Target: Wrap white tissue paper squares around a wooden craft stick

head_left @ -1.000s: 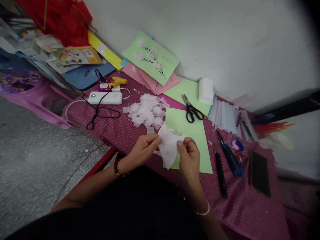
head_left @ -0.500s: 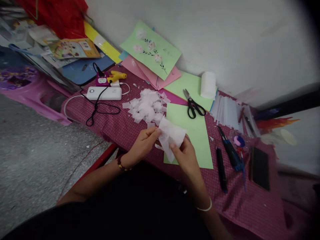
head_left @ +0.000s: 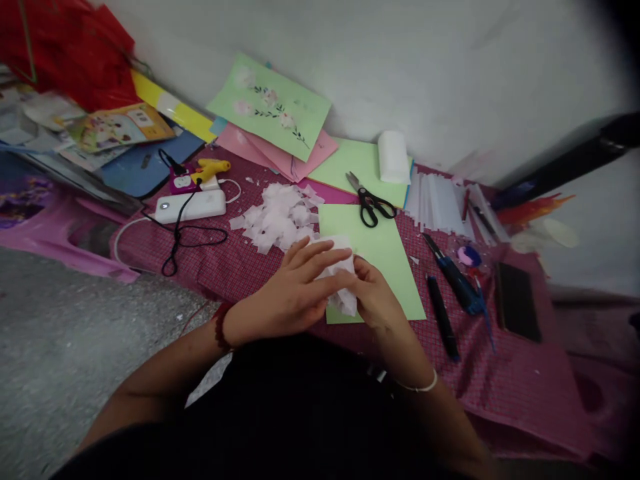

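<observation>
A crumpled white tissue is held over the near part of a light green sheet of paper. My right hand pinches its right side between thumb and fingers. Across the front of the tissue reaches my left hand, fingers stretched out and slightly apart; its thumb and fingertips come close to the right hand. Part of the tissue is hidden behind the left hand. Just beyond lies a pile of small white tissue pieces. Black-handled scissors rest partly on the green sheet's far edge.
Right: a utility knife, a black pen-like item, a phone-like dark slab and translucent sticks. Left: a white power bank, a yellow glue gun and black cable. Behind: a flower-decorated card and a white roll.
My left hand has let go of the tissue's left corner and spread its fingers over it. The tissue is more bunched up in my right hand. The view has shifted slightly.
</observation>
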`<state>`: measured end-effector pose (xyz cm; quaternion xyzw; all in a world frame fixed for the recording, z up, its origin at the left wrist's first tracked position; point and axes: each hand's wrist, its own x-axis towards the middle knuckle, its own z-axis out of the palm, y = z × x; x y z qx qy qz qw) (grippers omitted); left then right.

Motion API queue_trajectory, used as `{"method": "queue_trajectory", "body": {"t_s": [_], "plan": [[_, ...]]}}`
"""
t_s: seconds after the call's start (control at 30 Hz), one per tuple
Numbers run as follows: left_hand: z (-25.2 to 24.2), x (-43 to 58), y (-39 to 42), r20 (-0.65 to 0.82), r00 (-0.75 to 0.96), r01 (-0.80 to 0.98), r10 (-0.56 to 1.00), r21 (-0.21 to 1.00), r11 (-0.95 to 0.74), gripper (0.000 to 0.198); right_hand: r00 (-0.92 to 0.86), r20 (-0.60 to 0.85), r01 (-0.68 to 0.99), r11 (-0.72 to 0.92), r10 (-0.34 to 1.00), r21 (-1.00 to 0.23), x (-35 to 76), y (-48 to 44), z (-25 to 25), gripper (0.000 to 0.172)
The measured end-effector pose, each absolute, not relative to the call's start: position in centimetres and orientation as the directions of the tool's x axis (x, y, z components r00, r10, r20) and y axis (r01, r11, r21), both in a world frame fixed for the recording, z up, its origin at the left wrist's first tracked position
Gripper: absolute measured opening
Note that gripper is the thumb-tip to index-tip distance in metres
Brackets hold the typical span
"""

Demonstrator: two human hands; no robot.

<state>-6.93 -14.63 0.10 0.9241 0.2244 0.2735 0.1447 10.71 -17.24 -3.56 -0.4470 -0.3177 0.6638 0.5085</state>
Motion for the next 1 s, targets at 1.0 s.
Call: {"method": "queue_trajectory", "body": {"t_s": [1.0], "plan": [[0.0, -2.2, -7.2, 0.110, 0.622, -0.115, 0.775, 0.992, -0.048, 0.022, 0.150, 0.184, -0.031, 0.191, 0.971, -0.981, 14.6, -13.1, -2.5, 0.006]]}}
